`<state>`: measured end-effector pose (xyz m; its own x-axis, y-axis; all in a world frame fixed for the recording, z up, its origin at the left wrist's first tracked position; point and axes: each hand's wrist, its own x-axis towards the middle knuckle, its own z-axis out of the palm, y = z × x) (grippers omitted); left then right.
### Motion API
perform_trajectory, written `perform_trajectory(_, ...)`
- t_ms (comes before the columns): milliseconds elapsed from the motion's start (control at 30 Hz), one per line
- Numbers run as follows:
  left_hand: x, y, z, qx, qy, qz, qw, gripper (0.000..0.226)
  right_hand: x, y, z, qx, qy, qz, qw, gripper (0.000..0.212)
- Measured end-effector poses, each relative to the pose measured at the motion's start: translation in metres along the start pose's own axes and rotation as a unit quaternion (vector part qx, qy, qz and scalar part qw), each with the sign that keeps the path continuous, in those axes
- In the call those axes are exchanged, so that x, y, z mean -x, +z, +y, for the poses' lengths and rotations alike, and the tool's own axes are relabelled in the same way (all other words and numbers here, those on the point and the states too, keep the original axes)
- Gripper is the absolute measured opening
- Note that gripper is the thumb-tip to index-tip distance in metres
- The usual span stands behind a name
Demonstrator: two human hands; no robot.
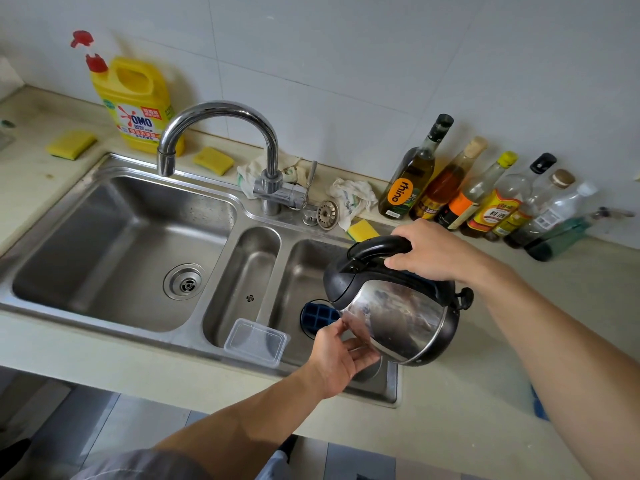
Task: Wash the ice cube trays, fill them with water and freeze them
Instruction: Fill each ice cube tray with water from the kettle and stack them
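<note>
Person: left hand [337,358], right hand [429,254] and both forearms bare. Grey fabric garment [145,465] below; dark shoe [14,453] far left.

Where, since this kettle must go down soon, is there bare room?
Free: the large left basin around its drain, and the counter right of the sink, before the bottles. Crowded: the ledge behind the faucet, with sponges and rags; the right basin, holding the ice cube tray under the kettle; the middle basin, with a clear container.
</note>
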<state>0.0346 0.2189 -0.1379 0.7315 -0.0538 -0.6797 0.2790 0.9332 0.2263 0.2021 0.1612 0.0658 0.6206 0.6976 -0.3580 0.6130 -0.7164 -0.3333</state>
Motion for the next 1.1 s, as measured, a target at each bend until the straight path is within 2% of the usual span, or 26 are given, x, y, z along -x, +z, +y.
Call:
perform_trajectory(533,-0.002,0.003,0.002,0.020,-0.007,-0.007,1.000,0.036,-0.010,-0.004,-0.007,0.020,-0.012,-0.017,1.000,0.014)
perform_trajectory(867,-0.001,0.007,0.002,0.018,-0.003,-0.023,1.000,0.027,-0.011,-0.006,-0.007,0.025,-0.012,-0.023,0.999,0.015)
perform_trajectory(1100,-0.002,0.010,0.000,0.035,-0.011,-0.020,0.999,0.037,-0.010,-0.010,-0.008,0.033,-0.017,-0.029,0.999,0.018)
